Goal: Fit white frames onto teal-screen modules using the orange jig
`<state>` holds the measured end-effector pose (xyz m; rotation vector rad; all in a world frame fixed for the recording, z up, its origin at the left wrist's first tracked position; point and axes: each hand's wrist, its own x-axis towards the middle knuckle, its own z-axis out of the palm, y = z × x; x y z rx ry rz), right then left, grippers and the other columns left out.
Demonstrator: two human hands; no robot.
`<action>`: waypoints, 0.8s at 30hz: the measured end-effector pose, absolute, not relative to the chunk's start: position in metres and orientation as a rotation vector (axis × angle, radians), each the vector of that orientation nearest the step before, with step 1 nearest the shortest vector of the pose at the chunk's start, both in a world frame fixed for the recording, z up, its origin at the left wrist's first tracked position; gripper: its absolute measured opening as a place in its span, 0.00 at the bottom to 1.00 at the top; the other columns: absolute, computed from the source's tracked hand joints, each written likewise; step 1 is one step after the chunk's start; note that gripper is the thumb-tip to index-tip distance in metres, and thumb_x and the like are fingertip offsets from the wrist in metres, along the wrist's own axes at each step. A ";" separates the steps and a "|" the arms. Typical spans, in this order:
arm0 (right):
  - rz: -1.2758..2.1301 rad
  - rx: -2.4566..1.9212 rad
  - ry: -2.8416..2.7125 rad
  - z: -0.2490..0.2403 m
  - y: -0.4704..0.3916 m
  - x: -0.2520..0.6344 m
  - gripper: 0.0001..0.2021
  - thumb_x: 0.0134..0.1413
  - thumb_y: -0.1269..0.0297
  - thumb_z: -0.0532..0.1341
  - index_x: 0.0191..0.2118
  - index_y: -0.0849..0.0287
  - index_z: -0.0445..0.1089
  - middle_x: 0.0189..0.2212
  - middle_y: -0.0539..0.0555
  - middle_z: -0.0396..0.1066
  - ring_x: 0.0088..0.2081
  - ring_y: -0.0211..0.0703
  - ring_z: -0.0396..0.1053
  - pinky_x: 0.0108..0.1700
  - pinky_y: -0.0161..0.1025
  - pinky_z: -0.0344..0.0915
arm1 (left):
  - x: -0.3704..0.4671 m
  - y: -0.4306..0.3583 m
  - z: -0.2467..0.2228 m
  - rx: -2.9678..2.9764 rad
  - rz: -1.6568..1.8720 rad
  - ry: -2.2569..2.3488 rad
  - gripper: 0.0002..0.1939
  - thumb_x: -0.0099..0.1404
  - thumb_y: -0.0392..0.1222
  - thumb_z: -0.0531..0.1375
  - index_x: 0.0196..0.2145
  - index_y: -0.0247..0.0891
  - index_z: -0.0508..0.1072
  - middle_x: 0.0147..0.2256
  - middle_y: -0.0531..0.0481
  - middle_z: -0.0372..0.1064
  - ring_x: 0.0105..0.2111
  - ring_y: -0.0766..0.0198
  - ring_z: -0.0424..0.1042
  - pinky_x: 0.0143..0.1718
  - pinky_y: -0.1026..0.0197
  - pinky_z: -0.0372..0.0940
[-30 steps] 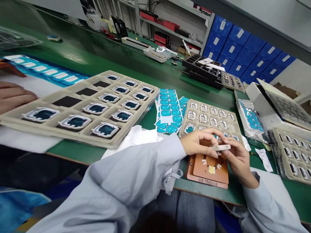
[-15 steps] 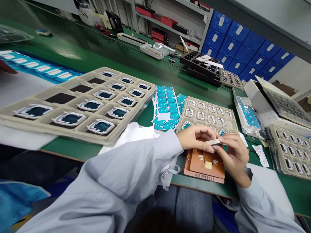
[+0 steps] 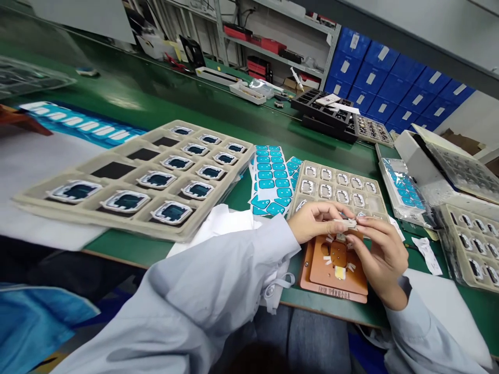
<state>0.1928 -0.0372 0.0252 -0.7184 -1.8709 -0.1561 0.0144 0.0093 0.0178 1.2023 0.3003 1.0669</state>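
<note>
My left hand (image 3: pixel 314 221) and my right hand (image 3: pixel 380 252) meet above an orange-brown fixture plate (image 3: pixel 335 272) at the bench's near edge. Between their fingertips they pinch a small flat silvery part (image 3: pixel 345 224). Both wrists wear pale grey sleeves. Just beyond the hands lies a beige tray of small framed parts (image 3: pixel 339 184). A sheet of teal stickers (image 3: pixel 273 176) rests to the left of that tray.
A large beige tray (image 3: pixel 128 179) with several dark-centred parts fills the left of the green bench (image 3: pixel 156 104). More part trays (image 3: pixel 468 249), a bagged sticker pack (image 3: pixel 403 192) and a white box (image 3: pixel 417 161) crowd the right. Black trays (image 3: pixel 323 111), shelves and blue bins (image 3: pixel 393 88) stand behind.
The other person's hand at the far left has left the view. My two hands shifted slightly over the fixture, and the silvery part turned between my fingers.
</note>
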 end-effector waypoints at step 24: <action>-0.230 -0.653 -1.917 0.027 -0.034 0.185 0.09 0.58 0.76 0.63 0.40 0.55 0.75 0.38 0.55 0.73 0.39 0.47 0.71 0.40 0.46 0.71 | 0.015 0.001 0.016 1.058 1.139 0.440 0.21 0.50 0.53 0.74 0.25 0.34 0.73 0.36 0.50 0.71 0.37 0.67 0.69 0.44 0.62 0.62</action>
